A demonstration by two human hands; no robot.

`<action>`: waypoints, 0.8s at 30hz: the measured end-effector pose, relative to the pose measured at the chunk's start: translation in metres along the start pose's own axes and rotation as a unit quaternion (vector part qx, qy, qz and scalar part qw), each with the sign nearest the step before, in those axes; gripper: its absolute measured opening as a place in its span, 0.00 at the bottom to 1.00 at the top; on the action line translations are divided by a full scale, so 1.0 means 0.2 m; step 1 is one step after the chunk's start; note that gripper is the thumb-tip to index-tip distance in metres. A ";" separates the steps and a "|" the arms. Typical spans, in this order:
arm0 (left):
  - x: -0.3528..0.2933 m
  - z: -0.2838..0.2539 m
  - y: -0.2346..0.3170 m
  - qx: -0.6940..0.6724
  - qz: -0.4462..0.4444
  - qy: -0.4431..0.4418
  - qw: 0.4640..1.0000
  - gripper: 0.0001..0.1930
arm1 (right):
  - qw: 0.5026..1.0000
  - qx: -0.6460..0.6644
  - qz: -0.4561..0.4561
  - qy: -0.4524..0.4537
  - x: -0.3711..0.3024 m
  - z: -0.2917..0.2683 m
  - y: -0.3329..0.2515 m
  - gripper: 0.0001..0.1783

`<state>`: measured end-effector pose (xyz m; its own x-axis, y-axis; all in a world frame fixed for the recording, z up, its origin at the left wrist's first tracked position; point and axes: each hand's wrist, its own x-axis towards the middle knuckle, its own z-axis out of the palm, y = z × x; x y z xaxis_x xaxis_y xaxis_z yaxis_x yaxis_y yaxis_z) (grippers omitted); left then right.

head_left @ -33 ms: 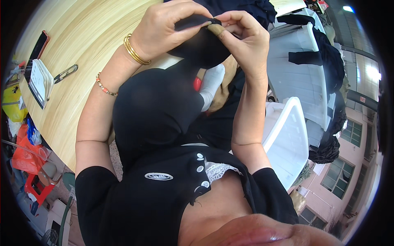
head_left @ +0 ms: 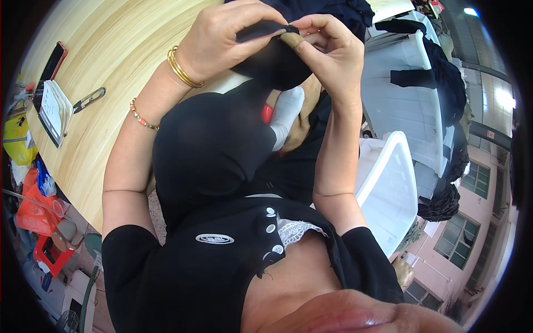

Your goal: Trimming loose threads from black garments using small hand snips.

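My left hand (head_left: pixel 222 36) and my right hand (head_left: pixel 335 55) meet at the top of the view. Between thumb and fingers, both pinch the edge of a piece of black fabric (head_left: pixel 272 66). The fingertips nearly touch each other there. A tan strip, like a plaster, wraps my right thumb. The fabric hangs below my hands toward my lap, where it blends with my dark clothes, so its full outline is hidden. What exactly sits between the fingertips is too small to make out.
A light wooden table (head_left: pixel 133 50) lies at the left, with a notebook (head_left: pixel 55 111), a phone (head_left: pixel 55 60) and a dark thread snipper (head_left: pixel 90 99). White plastic bins (head_left: pixel 397 183) stand at the right, dark cloth draped over one. Dark navy fabric (head_left: pixel 333 10) lies beyond my hands.
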<state>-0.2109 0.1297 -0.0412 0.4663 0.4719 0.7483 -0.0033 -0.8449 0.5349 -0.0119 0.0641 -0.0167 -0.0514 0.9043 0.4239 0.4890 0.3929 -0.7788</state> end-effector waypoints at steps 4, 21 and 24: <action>-0.01 0.01 -0.02 0.008 0.020 -0.004 1.000 0.12 | 0.999 0.043 0.006 -0.028 0.02 -0.01 0.02 0.11; 0.00 -0.01 0.03 0.101 0.017 0.083 0.991 0.12 | 0.971 0.216 0.092 -0.052 0.04 0.12 -0.03 0.08; 0.01 -0.04 0.02 0.137 0.016 0.121 0.983 0.13 | 0.962 0.253 0.098 -0.017 0.03 0.16 -0.03 0.10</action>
<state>-0.2169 0.1286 -0.0348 0.2460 0.4627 0.8517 0.2391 -0.8805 0.4093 -0.0433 0.0723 -0.0251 -0.0338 0.9707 0.2380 0.0066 0.2383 -0.9712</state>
